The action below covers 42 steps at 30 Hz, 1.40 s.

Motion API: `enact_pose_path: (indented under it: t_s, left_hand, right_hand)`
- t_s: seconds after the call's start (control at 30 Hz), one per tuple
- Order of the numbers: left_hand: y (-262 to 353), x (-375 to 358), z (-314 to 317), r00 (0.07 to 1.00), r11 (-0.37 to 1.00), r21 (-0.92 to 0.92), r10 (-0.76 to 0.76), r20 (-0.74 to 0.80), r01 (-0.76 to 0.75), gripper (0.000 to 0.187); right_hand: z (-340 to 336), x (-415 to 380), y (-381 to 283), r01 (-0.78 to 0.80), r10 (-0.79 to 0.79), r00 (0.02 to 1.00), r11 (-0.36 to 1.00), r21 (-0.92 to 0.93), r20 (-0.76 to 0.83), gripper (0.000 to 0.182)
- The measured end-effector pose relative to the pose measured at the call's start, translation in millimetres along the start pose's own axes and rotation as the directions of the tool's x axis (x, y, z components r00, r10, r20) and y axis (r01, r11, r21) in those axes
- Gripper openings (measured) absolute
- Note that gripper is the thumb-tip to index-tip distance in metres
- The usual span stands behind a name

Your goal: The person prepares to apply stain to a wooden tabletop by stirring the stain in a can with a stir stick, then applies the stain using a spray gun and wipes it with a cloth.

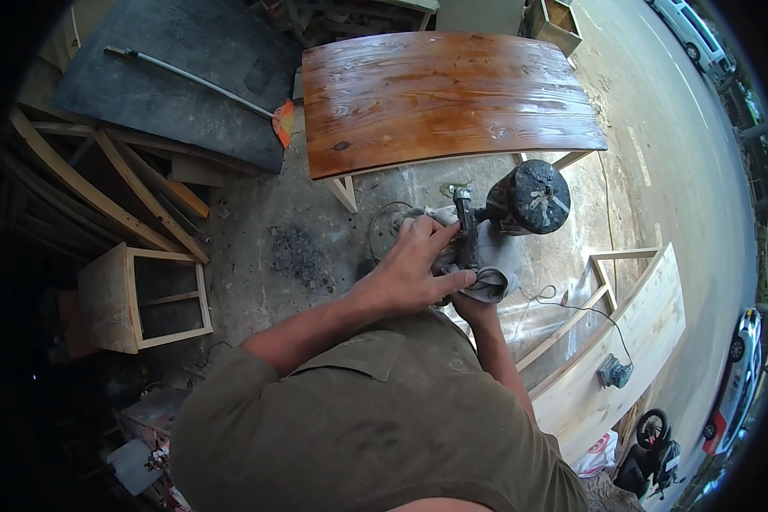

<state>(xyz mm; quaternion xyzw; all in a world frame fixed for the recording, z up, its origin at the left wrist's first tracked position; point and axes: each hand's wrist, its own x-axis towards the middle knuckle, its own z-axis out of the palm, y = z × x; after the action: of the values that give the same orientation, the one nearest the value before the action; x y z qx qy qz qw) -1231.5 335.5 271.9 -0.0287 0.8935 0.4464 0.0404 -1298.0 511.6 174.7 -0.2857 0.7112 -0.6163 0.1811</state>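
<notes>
In front of my belly is a dark spray gun [467,230] with a round, paint-stained black cup [533,198] on its right side. My left hand [418,263] lies against the gun's body from the left, fingers bent around it and thumb pointing right. Below the gun, my right hand [472,305] is mostly covered by a grey cloth [497,266] and the gun; its fingers are hidden. The cloth hangs around the gun's lower part.
Ahead stands a glossy brown wooden table [452,94]. A dark board [179,77] with a broom [200,81] is at upper left, a wooden frame [132,299] at left. At right lie an unpainted tabletop [610,350] and a sander [614,371]; beyond is a road [683,171].
</notes>
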Motion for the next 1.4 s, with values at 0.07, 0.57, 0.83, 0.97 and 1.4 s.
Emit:
enact_pose_path:
  t_s: [0.07, 0.57, 0.83, 0.97, 1.4]
  left_hand:
    - [-50, 10, 2, 0.997, 0.946, -0.323, 0.014, -0.081, -0.039, 0.065]
    - [-124, 40, 42, 0.958, 0.513, -0.835, 0.079, 0.277, 0.200, 0.049]
    - [-53, 49, 0, 0.978, 0.901, -0.431, 0.052, 0.204, 0.042, 0.106]
    - [-47, 56, -8, 0.990, 0.987, -0.161, 0.032, 0.134, -0.010, 0.079]
    - [-47, 90, 14, 0.926, 0.750, -0.544, -0.316, 0.207, 0.377, 0.053]
  right_hand:
    - [-1, -8, 8, -0.068, 0.064, 0.996, 0.996, -0.058, -0.066, 0.046]
    - [30, -2, -6, -0.322, 0.257, 0.905, 0.935, -0.150, -0.340, 0.030]
    - [54, 25, -4, 0.017, -0.134, 0.918, 0.954, -0.300, -0.373, 0.032]
    - [63, 31, -16, 0.046, -0.196, 0.866, 0.947, -0.319, -0.459, 0.032]
    - [46, 9, -9, -0.070, -0.089, 0.905, 0.934, -0.351, -0.416, 0.039]
